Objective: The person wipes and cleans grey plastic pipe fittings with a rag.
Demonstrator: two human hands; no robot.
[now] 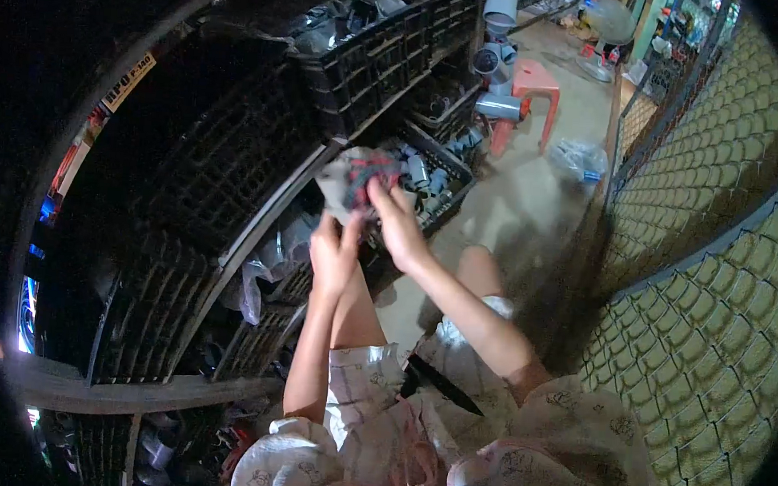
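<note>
Both my hands hold a crumpled rag [347, 171], whitish with red and dark patches and partly blurred. My left hand [333, 253] grips its lower edge with the fingers closed. From the right, my right hand [396, 224] presses on the red and dark part, its fingers bunched against the cloth. Just behind the rag, a black plastic crate [444, 212] holds several grey and blue pipe fittings [418, 171]. The rag covers part of that crate's near side.
Shelves of black crates [372, 86] line the left, with a clear plastic bag [250, 292] hanging below. Ahead stand grey pipe fittings [498, 67] and a red plastic stool [534, 81]. A plastic bag [579, 158] lies on the floor. Wire mesh fencing [694, 351] runs along the right.
</note>
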